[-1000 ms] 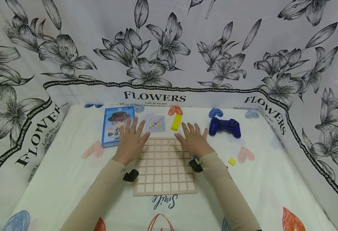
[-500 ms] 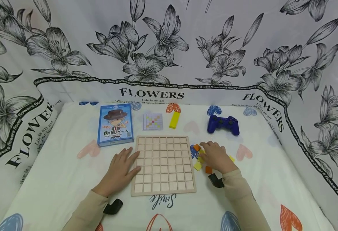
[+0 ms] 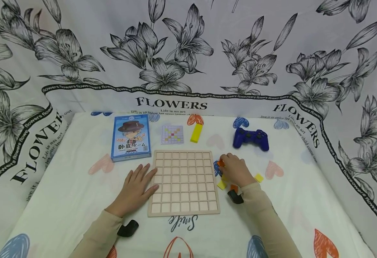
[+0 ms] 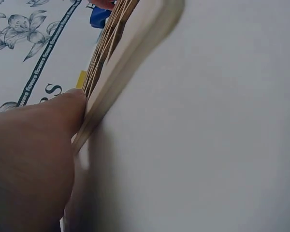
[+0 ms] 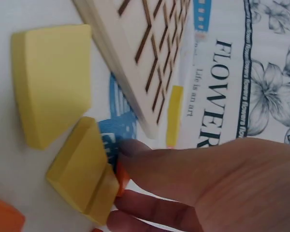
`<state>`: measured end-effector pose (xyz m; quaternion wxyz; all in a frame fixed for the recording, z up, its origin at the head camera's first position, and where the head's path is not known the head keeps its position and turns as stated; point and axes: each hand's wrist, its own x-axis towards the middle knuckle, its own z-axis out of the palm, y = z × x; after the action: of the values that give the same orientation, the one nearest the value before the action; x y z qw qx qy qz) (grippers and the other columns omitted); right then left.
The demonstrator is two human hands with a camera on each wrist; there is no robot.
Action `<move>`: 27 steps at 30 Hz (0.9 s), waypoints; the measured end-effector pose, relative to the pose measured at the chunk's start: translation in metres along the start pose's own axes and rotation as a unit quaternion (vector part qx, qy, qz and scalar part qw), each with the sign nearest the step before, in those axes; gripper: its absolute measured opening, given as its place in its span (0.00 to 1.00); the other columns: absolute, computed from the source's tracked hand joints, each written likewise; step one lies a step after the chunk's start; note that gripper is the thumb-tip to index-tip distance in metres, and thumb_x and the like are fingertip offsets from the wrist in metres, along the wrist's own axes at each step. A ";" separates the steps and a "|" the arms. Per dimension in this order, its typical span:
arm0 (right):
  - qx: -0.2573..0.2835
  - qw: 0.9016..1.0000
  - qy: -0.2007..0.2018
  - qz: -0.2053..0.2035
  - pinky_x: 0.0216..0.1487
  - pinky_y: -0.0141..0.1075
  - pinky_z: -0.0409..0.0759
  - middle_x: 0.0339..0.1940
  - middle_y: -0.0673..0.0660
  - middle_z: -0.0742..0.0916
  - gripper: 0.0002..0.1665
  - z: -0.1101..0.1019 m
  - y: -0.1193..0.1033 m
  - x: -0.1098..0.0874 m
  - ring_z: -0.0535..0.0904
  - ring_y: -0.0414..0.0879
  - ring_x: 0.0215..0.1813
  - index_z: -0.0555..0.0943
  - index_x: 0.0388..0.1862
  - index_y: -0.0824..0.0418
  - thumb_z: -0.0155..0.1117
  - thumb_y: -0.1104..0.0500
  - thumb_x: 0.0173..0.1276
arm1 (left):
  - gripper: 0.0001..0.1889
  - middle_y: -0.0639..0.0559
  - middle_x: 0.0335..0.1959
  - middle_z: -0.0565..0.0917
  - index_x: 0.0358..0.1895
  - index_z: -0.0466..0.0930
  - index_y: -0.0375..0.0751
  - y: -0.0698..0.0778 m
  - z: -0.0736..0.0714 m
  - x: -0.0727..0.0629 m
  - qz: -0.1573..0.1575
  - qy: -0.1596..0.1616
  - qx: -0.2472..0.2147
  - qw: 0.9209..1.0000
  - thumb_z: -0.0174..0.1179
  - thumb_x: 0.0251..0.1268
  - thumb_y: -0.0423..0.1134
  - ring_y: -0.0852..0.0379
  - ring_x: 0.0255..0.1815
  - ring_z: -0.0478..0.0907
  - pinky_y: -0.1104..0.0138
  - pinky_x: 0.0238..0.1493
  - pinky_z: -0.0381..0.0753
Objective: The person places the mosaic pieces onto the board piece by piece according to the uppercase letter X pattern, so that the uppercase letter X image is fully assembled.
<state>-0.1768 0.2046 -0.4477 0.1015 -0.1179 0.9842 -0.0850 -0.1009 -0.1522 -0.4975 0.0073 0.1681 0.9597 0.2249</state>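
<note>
A square wooden grid board (image 3: 184, 174) lies flat in the middle of the head view. My left hand (image 3: 133, 190) rests at its left edge, fingers spread and relaxed, fingertips on the frame. The left wrist view shows the thumb (image 4: 70, 106) against the board's rim. To the right of the board, my right hand (image 3: 237, 169) pinches an orange tile (image 5: 122, 178) between thumb and fingers; most of that tile is hidden. Yellow tiles (image 5: 53, 82) lie close beside these fingers, and another orange tile (image 3: 234, 187) sits below the hand.
Behind the board lie a blue card-game box (image 3: 131, 138), a printed grid card (image 3: 172, 134), a yellow bar (image 3: 196, 133) and a dark blue game controller (image 3: 251, 139). A single yellow tile (image 3: 258, 177) lies right of the right hand. Flower-printed cloth (image 3: 175, 53) rises at the back.
Both hands began spread over the board's far part. The left drew back to the left edge; the right moved to the tiles at the right and took hold of an orange one.
</note>
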 end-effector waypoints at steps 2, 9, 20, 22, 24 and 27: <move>0.004 1.000 0.009 -0.005 0.44 0.49 0.74 0.46 0.56 0.82 0.19 0.002 0.001 0.000 0.77 0.52 0.48 0.76 0.54 0.58 0.64 0.53 0.67 | 0.33 0.40 0.76 0.55 0.73 0.59 0.45 -0.001 0.001 0.000 -0.002 -0.001 0.001 1.000 0.51 0.70 0.55 0.38 0.77 0.44 0.40 0.72 0.40; 0.019 1.000 0.020 0.000 0.51 0.52 0.76 0.50 0.60 0.81 0.22 -0.001 -0.004 0.001 0.78 0.54 0.51 0.72 0.57 0.63 0.63 0.57 0.68 | 0.33 0.40 0.76 0.54 0.74 0.58 0.46 -0.002 0.003 -0.001 -0.001 0.001 0.001 1.000 0.51 0.70 0.55 0.39 0.77 0.44 0.41 0.72 0.39; 0.079 0.991 0.032 -0.101 0.49 0.41 0.78 0.44 0.54 0.81 0.12 -0.019 -0.049 0.015 0.76 0.47 0.43 0.76 0.46 0.61 0.64 0.61 0.66 | 0.34 0.40 0.76 0.54 0.74 0.56 0.44 -0.003 0.003 -0.001 -0.005 0.001 -0.006 1.000 0.51 0.70 0.55 0.39 0.77 0.43 0.42 0.72 0.38; 0.084 0.988 0.026 -0.126 0.49 0.38 0.78 0.44 0.53 0.81 0.10 -0.018 -0.057 0.022 0.76 0.46 0.43 0.76 0.46 0.60 0.64 0.61 0.67 | 0.34 0.40 0.76 0.54 0.74 0.56 0.44 -0.003 0.003 -0.001 -0.005 0.000 -0.003 1.000 0.50 0.70 0.55 0.39 0.77 0.43 0.42 0.72 0.38; 0.081 0.985 0.023 -0.151 0.50 0.37 0.78 0.46 0.53 0.81 0.10 -0.016 -0.066 0.028 0.76 0.45 0.45 0.77 0.45 0.59 0.64 0.61 0.67 | 0.34 0.41 0.76 0.54 0.74 0.56 0.44 -0.002 0.003 0.000 -0.006 -0.002 0.002 1.000 0.50 0.70 0.55 0.39 0.77 0.43 0.42 0.72 0.38; 0.076 0.980 0.016 -0.183 0.49 0.36 0.78 0.46 0.52 0.81 0.10 -0.011 -0.081 0.038 0.77 0.43 0.44 0.77 0.45 0.58 0.64 0.59 0.67 | 0.34 0.41 0.76 0.53 0.74 0.56 0.44 -0.002 0.003 0.000 -0.007 -0.003 0.005 1.000 0.51 0.70 0.55 0.39 0.77 0.43 0.42 0.72 0.38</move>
<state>-0.1984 0.1194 -0.4286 0.0767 -0.2866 0.9381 -0.1786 -0.1009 -0.1528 -0.5011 0.0112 0.1620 0.9619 0.2200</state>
